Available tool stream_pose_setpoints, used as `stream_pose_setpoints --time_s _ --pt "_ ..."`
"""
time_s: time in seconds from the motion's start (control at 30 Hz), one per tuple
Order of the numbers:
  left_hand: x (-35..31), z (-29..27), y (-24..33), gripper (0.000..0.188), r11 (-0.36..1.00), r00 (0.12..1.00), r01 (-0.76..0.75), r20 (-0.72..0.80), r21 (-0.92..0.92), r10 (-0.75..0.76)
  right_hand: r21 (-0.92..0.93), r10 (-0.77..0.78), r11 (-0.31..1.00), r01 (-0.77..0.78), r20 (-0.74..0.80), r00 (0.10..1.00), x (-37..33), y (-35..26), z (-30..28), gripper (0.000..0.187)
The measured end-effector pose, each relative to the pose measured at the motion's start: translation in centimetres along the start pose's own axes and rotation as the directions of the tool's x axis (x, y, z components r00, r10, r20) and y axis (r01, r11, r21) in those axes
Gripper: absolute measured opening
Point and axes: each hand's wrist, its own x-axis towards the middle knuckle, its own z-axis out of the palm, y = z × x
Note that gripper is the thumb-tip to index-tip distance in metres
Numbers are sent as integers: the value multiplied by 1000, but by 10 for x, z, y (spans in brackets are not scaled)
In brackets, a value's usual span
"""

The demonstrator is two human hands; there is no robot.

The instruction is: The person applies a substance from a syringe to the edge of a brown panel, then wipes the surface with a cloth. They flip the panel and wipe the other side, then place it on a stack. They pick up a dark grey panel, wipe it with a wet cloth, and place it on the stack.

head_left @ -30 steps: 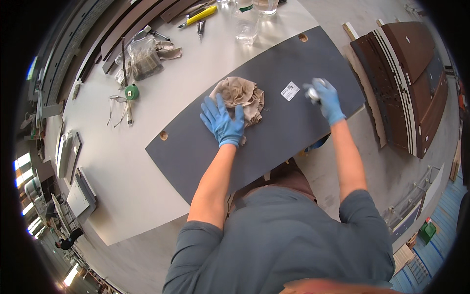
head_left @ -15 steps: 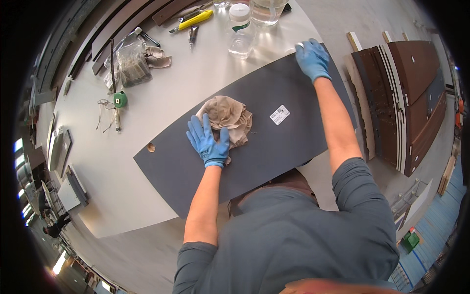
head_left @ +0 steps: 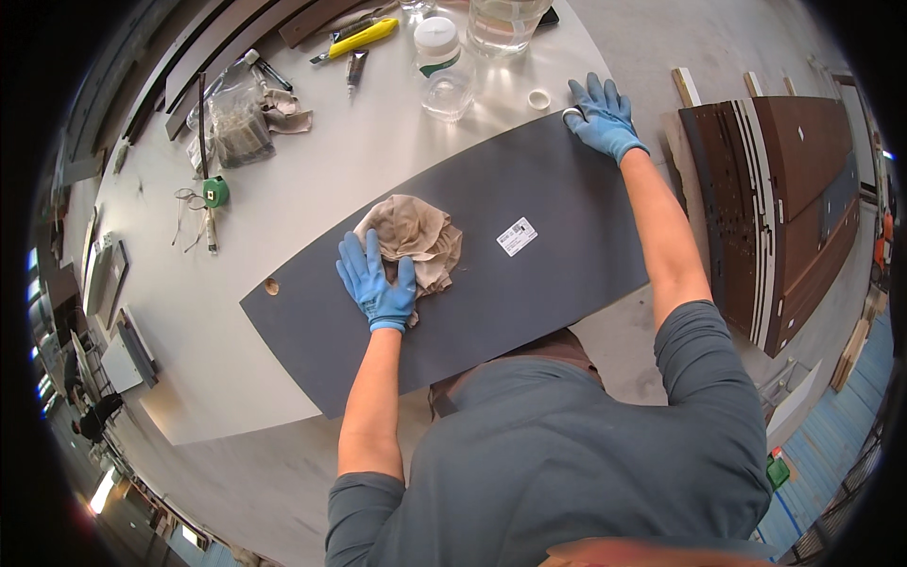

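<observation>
A dark grey curved panel (head_left: 453, 293) with a white label (head_left: 517, 236) lies across the pale table. My left hand (head_left: 380, 288), in a blue glove, rests with spread fingers against a crumpled beige cloth (head_left: 420, 236) on the panel; it is open and not gripping. At the panel's far right corner, my right hand (head_left: 605, 118), also gloved in blue, has its fingers stretched out and apart. A small white ring-shaped piece (head_left: 572, 113) shows at its thumb; whether it is pinched there is unclear. Another small white ring or cap (head_left: 539, 99) sits on the table just left of that hand.
Beyond the panel stand a clear bottle with a white lid (head_left: 436, 38) and a clear container (head_left: 503, 26). A yellow utility knife (head_left: 354, 38), a small tube (head_left: 356, 71), a plastic bag (head_left: 241, 123) and a green tape measure (head_left: 215, 192) lie farther left. Brown panels (head_left: 784, 208) are stacked at right.
My right hand's fingers have spread, and a white ring now shows on the table beside it. The view has shifted slightly; my left hand remains against the cloth.
</observation>
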Motion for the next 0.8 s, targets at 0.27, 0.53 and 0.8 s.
stream_pose_setpoints --time_s 0.27,0.53,0.8 --pt "1 1 -2 83 1000 1000 -3 8 -15 4 326 -72 929 178 -313 947 -6 8 1 27" --pt "1 2 -2 83 1000 1000 -12 9 10 12 537 5 828 163 -297 955 7 18 11 19" --pt "1 2 -1 83 1000 1000 -8 3 -1 8 453 -184 834 315 -309 933 15 27 8 18"
